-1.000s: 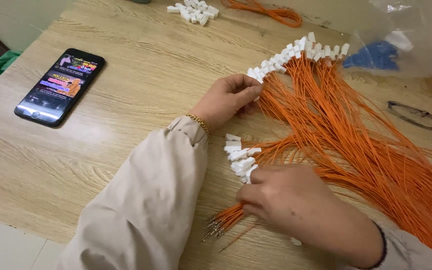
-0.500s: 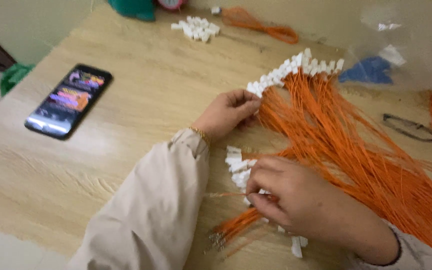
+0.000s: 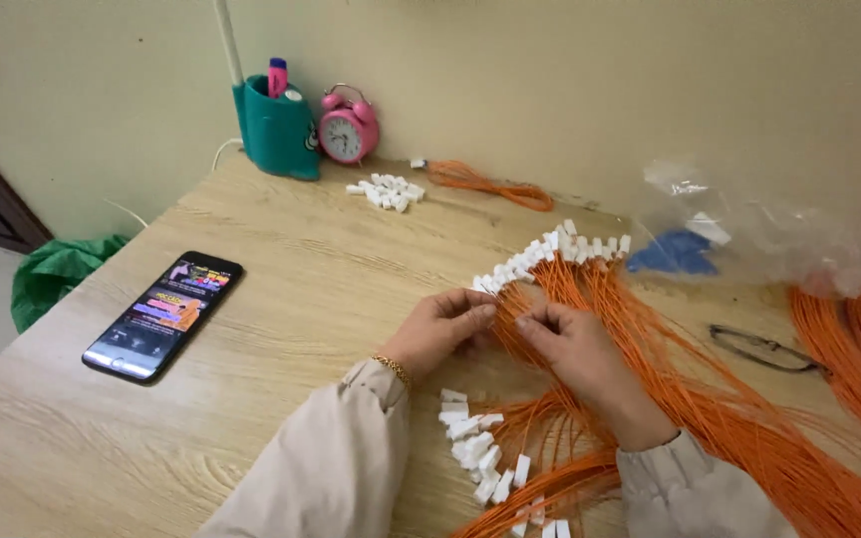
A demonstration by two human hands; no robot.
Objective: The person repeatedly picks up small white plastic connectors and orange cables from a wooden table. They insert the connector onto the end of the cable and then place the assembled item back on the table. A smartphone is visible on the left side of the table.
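While the left hand [image 3: 442, 327] stays pinched on the thin orange wires [image 3: 590, 299] with white plastic connectors, the right hand [image 3: 575, 349] has been brought up from the worktop's near edge — both now grip 1 bundle.

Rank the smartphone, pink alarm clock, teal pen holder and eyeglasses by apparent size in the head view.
1. Smartphone, though it lies nearer the camera.
2. Teal pen holder.
3. Eyeglasses and pink alarm clock look close; not ranked.
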